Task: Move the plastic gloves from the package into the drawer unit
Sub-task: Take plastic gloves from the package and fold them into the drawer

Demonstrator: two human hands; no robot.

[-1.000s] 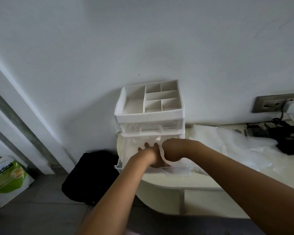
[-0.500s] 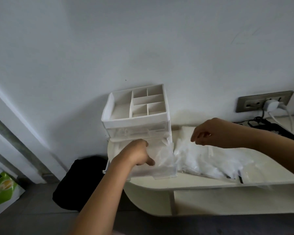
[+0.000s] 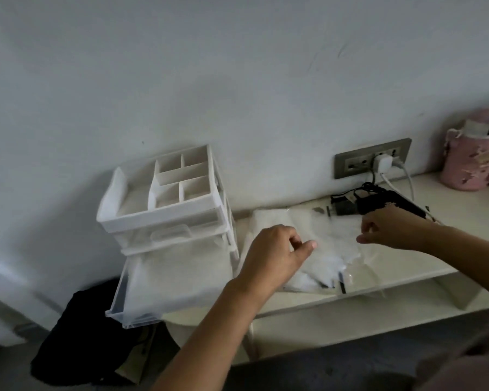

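Note:
The white drawer unit (image 3: pixel 164 218) stands at the table's left end. Its clear lower drawer (image 3: pixel 141 303) is pulled out, with translucent plastic gloves (image 3: pixel 181 277) lying inside. To the right of the unit, the clear package (image 3: pixel 350 273) with more plastic gloves (image 3: pixel 331 249) lies flat on the table. My left hand (image 3: pixel 274 252) hovers over the package's left part, fingers loosely curled, thumb out, holding nothing. My right hand (image 3: pixel 390 228) is at the package's far right side, its fingertips drawn together on the clear film.
A black charger and cables (image 3: pixel 362 203) lie behind the package, plugged into a wall socket (image 3: pixel 371 162). A pink bag (image 3: pixel 474 153) stands at the far right. A black bag (image 3: pixel 79 337) sits on the floor under the drawer. The cream table (image 3: pixel 463 210) has a shelf below.
My left hand has left the open drawer and moved right over the package. My right hand has dropped onto the package's right side. The view has swung to the right.

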